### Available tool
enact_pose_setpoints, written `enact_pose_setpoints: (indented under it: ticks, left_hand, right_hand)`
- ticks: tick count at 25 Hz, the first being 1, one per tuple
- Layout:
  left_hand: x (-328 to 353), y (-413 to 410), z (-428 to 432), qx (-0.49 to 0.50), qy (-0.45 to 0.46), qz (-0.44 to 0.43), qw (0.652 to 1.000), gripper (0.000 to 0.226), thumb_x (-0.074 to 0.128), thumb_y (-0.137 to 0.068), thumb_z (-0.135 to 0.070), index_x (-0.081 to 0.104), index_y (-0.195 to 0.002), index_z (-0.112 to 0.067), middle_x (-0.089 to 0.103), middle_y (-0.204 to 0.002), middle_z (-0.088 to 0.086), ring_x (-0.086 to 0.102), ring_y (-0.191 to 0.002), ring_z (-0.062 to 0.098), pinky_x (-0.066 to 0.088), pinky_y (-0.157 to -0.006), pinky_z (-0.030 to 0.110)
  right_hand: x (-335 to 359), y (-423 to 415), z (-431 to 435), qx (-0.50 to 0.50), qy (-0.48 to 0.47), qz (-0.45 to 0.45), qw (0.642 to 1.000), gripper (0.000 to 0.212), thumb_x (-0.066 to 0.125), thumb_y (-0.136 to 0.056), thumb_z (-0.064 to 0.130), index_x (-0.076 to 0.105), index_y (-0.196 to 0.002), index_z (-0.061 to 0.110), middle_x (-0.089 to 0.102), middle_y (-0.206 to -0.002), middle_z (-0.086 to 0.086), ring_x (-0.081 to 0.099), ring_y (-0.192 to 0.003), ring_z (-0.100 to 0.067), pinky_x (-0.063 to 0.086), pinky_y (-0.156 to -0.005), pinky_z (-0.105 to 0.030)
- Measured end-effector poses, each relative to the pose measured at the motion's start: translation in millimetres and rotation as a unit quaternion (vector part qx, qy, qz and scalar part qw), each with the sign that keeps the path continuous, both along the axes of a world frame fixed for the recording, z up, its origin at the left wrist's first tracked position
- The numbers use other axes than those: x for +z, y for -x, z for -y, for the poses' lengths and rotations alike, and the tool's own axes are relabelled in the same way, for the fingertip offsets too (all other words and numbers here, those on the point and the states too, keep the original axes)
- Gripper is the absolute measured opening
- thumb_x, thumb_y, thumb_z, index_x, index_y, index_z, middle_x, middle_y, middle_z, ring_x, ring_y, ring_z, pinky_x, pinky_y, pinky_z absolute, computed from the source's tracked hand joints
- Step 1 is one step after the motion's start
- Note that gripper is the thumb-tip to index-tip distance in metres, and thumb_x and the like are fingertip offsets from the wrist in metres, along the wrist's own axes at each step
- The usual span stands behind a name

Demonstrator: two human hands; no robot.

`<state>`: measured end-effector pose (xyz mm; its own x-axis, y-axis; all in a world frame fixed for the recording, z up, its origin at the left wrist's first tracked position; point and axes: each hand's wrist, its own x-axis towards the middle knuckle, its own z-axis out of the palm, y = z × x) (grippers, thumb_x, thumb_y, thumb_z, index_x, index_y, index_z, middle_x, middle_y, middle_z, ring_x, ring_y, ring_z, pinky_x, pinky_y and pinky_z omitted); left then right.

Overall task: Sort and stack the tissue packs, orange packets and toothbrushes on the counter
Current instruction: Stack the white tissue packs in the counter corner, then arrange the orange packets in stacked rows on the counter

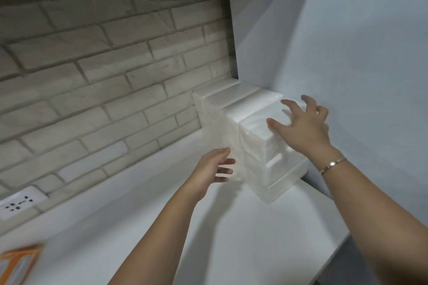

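Tissue packs (252, 127) stacked in counter (208, 238) corner; orange packet (18, 264) far left

Left hand (212, 169), right hand (303, 128) at stacked tissue packs (240, 105)

Left grip (212, 169) extended forward, fingers straight, loosely apart, right grip (303, 128) higher, fingers splayed, tips slightly curled

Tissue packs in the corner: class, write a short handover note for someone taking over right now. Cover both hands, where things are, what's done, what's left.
The left hand is open, fingers straight beside the stack's left face.
The right hand is open, spread over the top front pack.
Done: tissue packs stacked in rows in the counter corner.
One orange packet lies at the near left edge, blurred.
To do: orange packets; toothbrushes are not in view.
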<state>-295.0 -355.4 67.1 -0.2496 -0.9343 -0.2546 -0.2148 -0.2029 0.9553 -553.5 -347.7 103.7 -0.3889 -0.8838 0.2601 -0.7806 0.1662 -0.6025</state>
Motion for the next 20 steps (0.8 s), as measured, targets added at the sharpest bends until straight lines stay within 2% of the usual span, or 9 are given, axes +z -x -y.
enact_pose_setpoints:
  ticks: [2, 5, 9, 12, 14, 17, 20]
  left_hand:
    - [-9.1, -33.9, -19.5, 0.036, 0.014, -0.019, 0.999, 0.031, 0.064, -0.098, -0.042, 0.068, -0.122, -0.022, 0.077, -0.114, 0.004, 0.072, -0.088, 0.020, 0.059, -0.090, 0.045]
    - [-23.7, -80.5, -53.6, 0.092, 0.011, -0.061, 0.994, 0.026, 0.065, -0.098, -0.036, 0.071, -0.118, -0.021, 0.077, -0.113, 0.006, 0.072, -0.089, 0.020, 0.058, -0.088, 0.043]
    - [-54.8, -160.7, -102.9, 0.180, -0.012, -0.093, 0.979, 0.020, 0.064, -0.100, -0.028, 0.073, -0.116, -0.019, 0.076, -0.114, 0.009, 0.071, -0.089, 0.020, 0.056, -0.083, 0.039]
    - [-82.4, -217.3, -141.5, 0.239, -0.050, -0.088, 0.966, 0.020, 0.064, -0.099, -0.027, 0.073, -0.114, -0.017, 0.076, -0.112, 0.009, 0.072, -0.087, 0.020, 0.056, -0.076, 0.034]
    - [-98.1, -258.5, -169.9, 0.283, -0.072, -0.085, 0.953, 0.020, 0.064, -0.100, -0.026, 0.072, -0.115, -0.015, 0.076, -0.112, 0.010, 0.073, -0.087, 0.024, 0.056, -0.073, 0.033]
    - [-116.7, -319.3, -212.7, 0.340, -0.091, -0.089, 0.932, 0.020, 0.063, -0.100, -0.023, 0.072, -0.115, -0.014, 0.076, -0.111, 0.013, 0.072, -0.093, 0.037, 0.055, -0.078, 0.040]
    - [-131.7, -365.2, -251.1, 0.387, -0.105, -0.095, 0.911, 0.023, 0.070, -0.091, -0.025, 0.073, -0.111, -0.013, 0.076, -0.107, 0.014, 0.069, -0.085, 0.028, 0.055, -0.078, 0.041]
  right_hand:
    - [5.3, -23.8, -14.8, 0.031, 0.101, 0.024, 0.994, 0.057, 0.068, -0.086, 0.057, 0.054, -0.137, 0.038, 0.037, -0.151, 0.000, 0.028, -0.138, -0.029, 0.041, -0.108, -0.048]
    - [1.0, -72.6, -37.2, 0.111, 0.126, 0.120, 0.978, 0.038, 0.072, -0.090, 0.042, 0.065, -0.125, 0.028, 0.058, -0.127, 0.004, 0.051, -0.119, -0.021, 0.043, -0.095, -0.030]
    - [-25.0, -166.9, -62.9, 0.192, 0.064, 0.232, 0.952, 0.015, 0.073, -0.091, 0.028, 0.071, -0.107, 0.026, 0.070, -0.101, 0.005, 0.062, -0.088, -0.011, 0.045, -0.073, -0.015]
    - [-55.6, -231.6, -82.5, 0.216, 0.001, 0.284, 0.934, 0.011, 0.072, -0.092, 0.021, 0.072, -0.102, 0.024, 0.072, -0.097, -0.001, 0.061, -0.076, -0.009, 0.044, -0.065, -0.008]
    - [-75.5, -279.7, -96.2, 0.243, -0.056, 0.287, 0.925, 0.010, 0.071, -0.093, 0.019, 0.072, -0.102, 0.023, 0.072, -0.097, -0.003, 0.061, -0.076, -0.010, 0.045, -0.064, -0.008]
    - [-98.8, -349.9, -117.4, 0.297, -0.128, 0.274, 0.906, 0.010, 0.071, -0.093, 0.017, 0.073, -0.101, 0.023, 0.071, -0.096, -0.005, 0.058, -0.065, -0.007, 0.045, -0.059, -0.010]
    - [-115.7, -405.9, -137.0, 0.336, -0.181, 0.255, 0.888, 0.010, 0.070, -0.093, 0.022, 0.072, -0.100, 0.030, 0.070, -0.096, 0.000, 0.057, -0.065, -0.004, 0.045, -0.058, -0.012]
